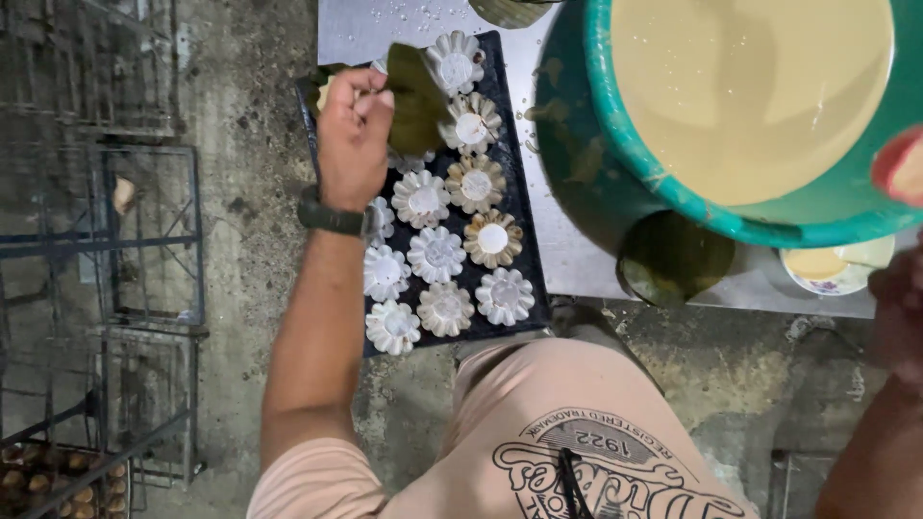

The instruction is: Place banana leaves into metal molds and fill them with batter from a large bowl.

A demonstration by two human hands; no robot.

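I see my left hand (pixel 354 135) closed around a dark green, glossy folded leaf (pixel 415 96), held over the far end of a flat black rectangular tray (pixel 524 226). A dark band sits on that wrist. The tray lies on a dull grey metal counter (pixel 567 259) speckled with droplets, and carries rows of small fluted metal moulds (pixel 437 255), flower-shaped, with scalloped rims; most are silvery, a few are tarnished to a brownish gold. Their round flat bottoms look pale and shiny.

Just beside the tray stands a large round teal plastic basin (pixel 673 197), its outer wall smeared and worn, filled with smooth, creamy beige batter (pixel 750 86). A rolled dark green leaf (pixel 673 259) lies under the basin's near edge, and a small white cup (pixel 835 269) with yellowish liquid is beside it.

My right hand (pixel 899 298) shows only as a blurred edge at the frame's right side; I cannot tell whether it is open or closed. The floor (pixel 260 192) is rough stained concrete, with dark wire racks (pixel 144 240) to the left.
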